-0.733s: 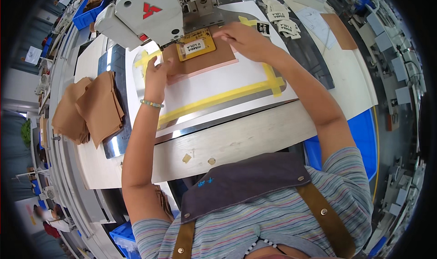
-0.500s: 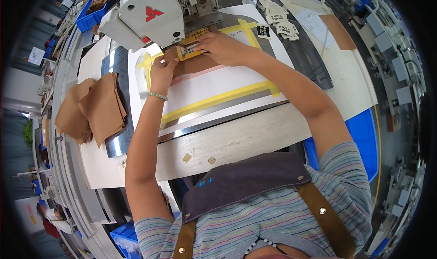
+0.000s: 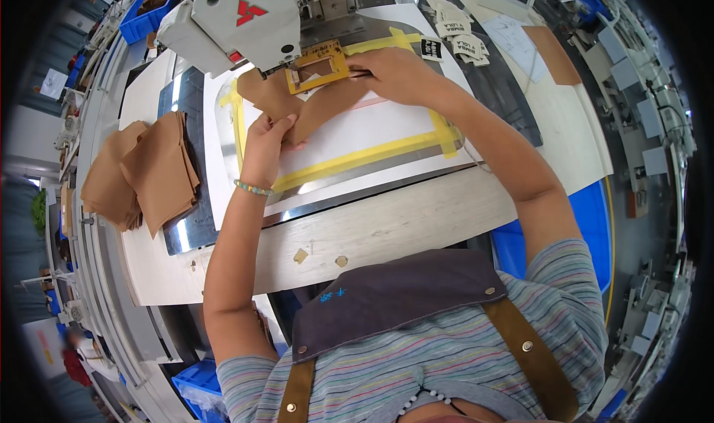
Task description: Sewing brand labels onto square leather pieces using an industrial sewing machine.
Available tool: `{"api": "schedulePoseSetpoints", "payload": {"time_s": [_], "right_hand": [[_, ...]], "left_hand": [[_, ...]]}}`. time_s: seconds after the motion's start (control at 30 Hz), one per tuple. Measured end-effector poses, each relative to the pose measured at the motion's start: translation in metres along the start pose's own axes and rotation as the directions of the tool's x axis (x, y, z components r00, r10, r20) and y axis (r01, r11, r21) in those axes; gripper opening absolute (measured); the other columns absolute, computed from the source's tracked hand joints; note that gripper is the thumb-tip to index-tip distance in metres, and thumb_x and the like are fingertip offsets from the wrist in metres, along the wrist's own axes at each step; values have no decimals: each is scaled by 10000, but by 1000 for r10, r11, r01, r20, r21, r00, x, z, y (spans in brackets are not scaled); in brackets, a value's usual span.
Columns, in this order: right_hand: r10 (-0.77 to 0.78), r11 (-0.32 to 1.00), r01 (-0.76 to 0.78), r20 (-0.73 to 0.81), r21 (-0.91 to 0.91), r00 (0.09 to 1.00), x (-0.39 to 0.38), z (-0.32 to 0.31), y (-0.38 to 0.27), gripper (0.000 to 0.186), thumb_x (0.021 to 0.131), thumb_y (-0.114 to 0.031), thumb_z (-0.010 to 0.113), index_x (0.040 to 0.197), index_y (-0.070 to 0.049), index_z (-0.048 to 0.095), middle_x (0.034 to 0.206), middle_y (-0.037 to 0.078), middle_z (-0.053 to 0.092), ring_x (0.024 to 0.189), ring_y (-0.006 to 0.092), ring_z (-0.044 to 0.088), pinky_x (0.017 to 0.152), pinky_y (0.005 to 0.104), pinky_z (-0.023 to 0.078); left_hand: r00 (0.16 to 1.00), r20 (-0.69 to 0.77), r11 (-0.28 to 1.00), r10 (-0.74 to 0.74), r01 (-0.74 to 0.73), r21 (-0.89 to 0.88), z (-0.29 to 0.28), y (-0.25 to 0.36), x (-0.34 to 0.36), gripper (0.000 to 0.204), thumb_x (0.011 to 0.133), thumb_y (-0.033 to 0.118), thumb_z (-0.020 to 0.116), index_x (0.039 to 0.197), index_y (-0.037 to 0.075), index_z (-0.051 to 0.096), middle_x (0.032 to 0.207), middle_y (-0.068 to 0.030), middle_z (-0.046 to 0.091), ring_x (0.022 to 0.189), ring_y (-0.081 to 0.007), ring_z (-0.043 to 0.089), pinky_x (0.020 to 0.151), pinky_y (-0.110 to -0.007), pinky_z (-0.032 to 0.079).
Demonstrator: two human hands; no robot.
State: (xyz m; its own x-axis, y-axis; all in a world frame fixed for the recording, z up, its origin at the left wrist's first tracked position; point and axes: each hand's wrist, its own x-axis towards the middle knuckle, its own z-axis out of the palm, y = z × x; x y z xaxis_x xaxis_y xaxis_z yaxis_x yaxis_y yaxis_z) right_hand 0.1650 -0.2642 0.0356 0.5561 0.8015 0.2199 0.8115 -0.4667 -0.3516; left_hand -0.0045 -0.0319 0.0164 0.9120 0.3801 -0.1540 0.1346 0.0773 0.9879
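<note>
Under the white sewing machine head (image 3: pixel 242 18) sits a yellow frame (image 3: pixel 321 66) with a rectangular opening. A brown sheet piece (image 3: pixel 327 109), fabric or leather-like, bends up in front of the frame. My left hand (image 3: pixel 272 137) pinches its near left edge between thumb and fingers. By the frame's right side is my right hand (image 3: pixel 398 73), fingers curled around a thin dark tool (image 3: pixel 361 73) whose kind I cannot make out. The right end of the brown piece reaches beneath that hand. Below lies a white work sheet (image 3: pixel 349 129) bordered with yellow tape.
Stacked brown pieces (image 3: pixel 160 178) lie at the left. White labels (image 3: pixel 465 40) and a black label (image 3: pixel 431 49) are at the far right, beside a paper sketch (image 3: pixel 513 44). Blue bins (image 3: pixel 554 230) stand beyond the table edge, and scraps (image 3: pixel 300 256) lie near the front.
My left hand has drawn the near left part of the brown piece toward me, bending it up. My right hand has shifted right, off the yellow frame, exposing its opening.
</note>
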Motion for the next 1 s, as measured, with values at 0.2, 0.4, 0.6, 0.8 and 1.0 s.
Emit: {"api": "schedulePoseSetpoints", "payload": {"time_s": [0.2,0.4,0.6,0.8,1.0], "right_hand": [[-297,947,289,-42,-140,954,-9,9,-27,281,936,-252,708,1148,-67,708,1157,30,687,1001,271,710,791,423,586],[-391,917,393,49,-68,919,-5,15,-37,138,882,-189,735,991,-104,726,995,22,696,906,262,712,744,427,577],[-314,948,313,19,53,949,-5,7,-63,294,971,-364,689,1117,-115,744,1057,64,736,955,293,717,798,421,572],[-106,992,105,-14,-66,994,31,27,-49,410,1023,-421,635,1252,-97,738,1181,89,756,1070,315,713,911,418,568],[-319,939,282,-195,-198,927,54,70,-68,209,970,-301,696,989,-103,760,956,74,745,951,272,728,770,444,571]], "left_hand": [[974,146,953,-173,203,-226,-2,-3,10,248,1041,132,650,1207,-52,641,954,-95,745,754,-165,718,627,-226,594],[951,250,968,-180,216,-126,-36,-9,10,218,1060,137,602,1189,-36,637,983,-122,744,810,-173,724,674,-247,581],[993,29,982,-110,113,-153,-63,9,-47,182,1035,121,593,1162,-2,638,921,-120,742,809,-185,718,698,-306,582],[989,-138,993,53,-67,-93,-117,9,-101,189,1020,108,578,1163,-8,621,908,-120,737,640,-174,678,564,-280,522],[990,-129,993,59,-71,-94,-122,4,-122,178,1031,99,573,1162,-13,616,895,-112,728,632,-171,676,557,-280,535]]}}
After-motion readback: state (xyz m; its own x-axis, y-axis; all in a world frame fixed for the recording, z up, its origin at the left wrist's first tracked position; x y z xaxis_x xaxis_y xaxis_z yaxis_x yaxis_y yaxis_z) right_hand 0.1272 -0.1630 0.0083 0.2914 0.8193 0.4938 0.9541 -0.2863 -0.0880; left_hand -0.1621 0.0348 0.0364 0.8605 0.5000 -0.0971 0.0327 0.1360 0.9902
